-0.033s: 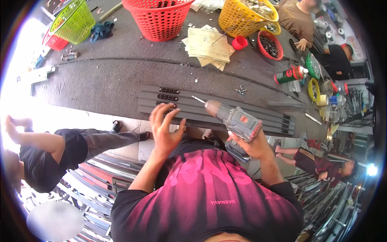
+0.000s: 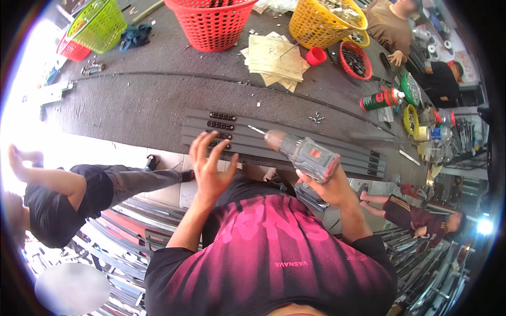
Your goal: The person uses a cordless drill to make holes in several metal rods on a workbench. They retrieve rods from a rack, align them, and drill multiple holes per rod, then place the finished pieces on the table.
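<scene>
My right hand [image 2: 333,188] is closed around a cordless drill [image 2: 312,158], whose thin bit points up and to the left over the long dark grey profiles [image 2: 249,141]. Those profiles lie side by side along the table's near edge. Black pieces with a row of holes [image 2: 221,126] sit across their left ends, and similar black pieces [image 2: 375,161] sit at the right ends. By the nearer left-end pieces is my left hand [image 2: 213,171], fingers spread and bent, partly covering them. I see nothing in it. The bit is apart from that hand.
Small screws [image 2: 316,118] lie beyond the profiles. Farther back are paper sheets [image 2: 274,59], a red basket [image 2: 212,26], a yellow basket [image 2: 321,26], a green basket [image 2: 103,29] and a spray can [image 2: 380,99]. People stand left [image 2: 55,205], right [image 2: 416,218] and far right [image 2: 387,23].
My left hand has shifted slightly left and away from me, baring more of the black pieces. The drill has moved a little to the left.
</scene>
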Demonstrator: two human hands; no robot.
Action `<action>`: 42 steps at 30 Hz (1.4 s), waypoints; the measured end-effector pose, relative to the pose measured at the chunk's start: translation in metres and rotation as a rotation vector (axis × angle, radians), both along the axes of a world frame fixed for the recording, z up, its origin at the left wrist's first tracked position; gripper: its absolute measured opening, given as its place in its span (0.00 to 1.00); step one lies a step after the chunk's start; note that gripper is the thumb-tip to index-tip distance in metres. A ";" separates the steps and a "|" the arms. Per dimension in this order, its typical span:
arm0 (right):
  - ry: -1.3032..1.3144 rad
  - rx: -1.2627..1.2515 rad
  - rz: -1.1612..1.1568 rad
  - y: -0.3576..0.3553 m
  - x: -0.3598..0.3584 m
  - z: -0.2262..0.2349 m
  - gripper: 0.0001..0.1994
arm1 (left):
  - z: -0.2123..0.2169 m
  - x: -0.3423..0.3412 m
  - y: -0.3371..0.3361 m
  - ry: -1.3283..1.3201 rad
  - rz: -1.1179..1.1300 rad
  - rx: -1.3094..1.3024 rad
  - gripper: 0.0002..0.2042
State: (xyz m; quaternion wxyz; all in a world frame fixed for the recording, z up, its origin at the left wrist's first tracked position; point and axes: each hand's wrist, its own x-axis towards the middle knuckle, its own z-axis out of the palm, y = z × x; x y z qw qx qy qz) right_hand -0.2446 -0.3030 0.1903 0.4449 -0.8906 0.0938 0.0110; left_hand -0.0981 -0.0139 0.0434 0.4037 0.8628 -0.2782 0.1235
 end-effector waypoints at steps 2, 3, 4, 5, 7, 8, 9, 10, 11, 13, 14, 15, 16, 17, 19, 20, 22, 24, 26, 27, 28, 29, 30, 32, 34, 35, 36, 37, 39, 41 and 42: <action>0.047 0.075 0.100 0.002 0.024 0.005 0.13 | -0.009 0.007 0.018 -0.045 0.069 0.109 0.32; 0.067 0.091 0.151 0.004 0.036 0.007 0.13 | -0.013 0.009 0.025 -0.015 0.067 0.182 0.37; 0.236 0.213 0.115 0.006 0.048 0.010 0.18 | -0.018 0.009 0.027 0.034 0.076 0.224 0.38; 0.227 0.212 0.135 0.011 0.061 0.010 0.16 | -0.023 0.009 0.027 0.072 0.076 0.251 0.39; 0.177 0.223 0.182 0.020 0.086 0.011 0.13 | -0.033 0.008 0.019 0.080 0.121 0.324 0.39; 0.207 0.148 0.253 0.019 0.100 0.015 0.15 | -0.037 0.008 0.015 0.061 0.138 0.350 0.40; 0.243 0.078 0.263 0.021 0.114 0.015 0.16 | -0.042 0.008 0.011 0.068 0.160 0.369 0.39; 0.232 0.031 0.294 0.024 0.127 0.015 0.17 | -0.047 0.008 0.006 0.049 0.183 0.378 0.39; 0.220 -0.016 0.324 0.027 0.140 0.014 0.18 | -0.051 0.009 0.002 0.037 0.203 0.391 0.38; 0.282 -0.072 0.368 0.027 0.162 0.015 0.20 | -0.059 0.010 -0.003 0.034 0.238 0.385 0.37; 0.294 -0.106 0.392 0.029 0.172 0.015 0.21 | -0.062 0.011 -0.004 0.035 0.250 0.389 0.36; 0.314 -0.133 0.412 0.031 0.178 0.015 0.21 | -0.065 0.009 -0.005 0.036 0.259 0.393 0.36; 0.302 -0.133 0.427 0.034 0.184 0.014 0.22 | -0.067 0.009 -0.006 0.031 0.265 0.385 0.36; 0.319 -0.164 0.418 0.037 0.189 0.014 0.22 | -0.070 0.011 -0.006 0.019 0.273 0.374 0.36; 0.338 -0.213 0.411 0.041 0.196 0.013 0.21 | -0.074 0.012 -0.008 -0.002 0.288 0.357 0.35; 0.357 -0.206 0.419 0.043 0.200 0.012 0.23 | -0.075 0.012 -0.009 -0.011 0.296 0.351 0.35; 0.344 -0.216 0.434 0.046 0.207 0.010 0.24 | -0.076 0.012 -0.010 -0.023 0.308 0.348 0.35; 0.354 -0.228 0.440 0.046 0.210 0.009 0.25 | -0.077 0.013 -0.011 -0.031 0.314 0.353 0.35; 0.377 -0.240 0.446 0.044 0.213 0.008 0.25 | -0.077 0.013 -0.011 -0.027 0.314 0.344 0.35; 0.375 -0.258 0.447 0.044 0.214 0.008 0.25 | -0.077 0.013 -0.011 -0.025 0.313 0.340 0.35; 0.360 -0.271 0.453 0.044 0.215 0.007 0.26 | -0.078 0.013 -0.011 -0.035 0.315 0.337 0.35; 0.358 -0.294 0.454 0.044 0.216 0.006 0.26 | -0.078 0.014 -0.011 -0.046 0.315 0.335 0.35; 0.367 -0.286 0.456 0.043 0.216 0.006 0.26 | -0.078 0.014 -0.011 -0.051 0.315 0.334 0.35; 0.407 -0.285 0.451 0.043 0.217 0.005 0.26 | -0.078 0.013 -0.011 -0.052 0.316 0.337 0.35; 0.387 -0.288 0.467 0.043 0.219 0.005 0.26 | -0.078 0.013 -0.011 -0.054 0.314 0.341 0.35; 0.374 -0.289 0.477 0.044 0.220 0.005 0.26 | -0.079 0.013 -0.011 -0.056 0.313 0.343 0.35; 0.411 -0.286 0.466 0.044 0.220 0.006 0.26 | -0.079 0.013 -0.011 -0.056 0.314 0.342 0.36; 0.448 -0.281 0.456 0.044 0.221 0.006 0.25 | -0.080 0.014 -0.011 -0.062 0.313 0.345 0.36; 0.472 -0.313 0.470 0.047 0.224 0.007 0.25 | -0.080 0.013 -0.010 -0.069 0.307 0.344 0.36; 0.487 -0.399 0.501 0.050 0.228 0.007 0.25 | -0.081 0.013 -0.010 -0.074 0.309 0.349 0.36; 0.459 -0.407 0.529 0.051 0.230 0.007 0.25 | -0.080 0.013 -0.010 -0.078 0.309 0.351 0.36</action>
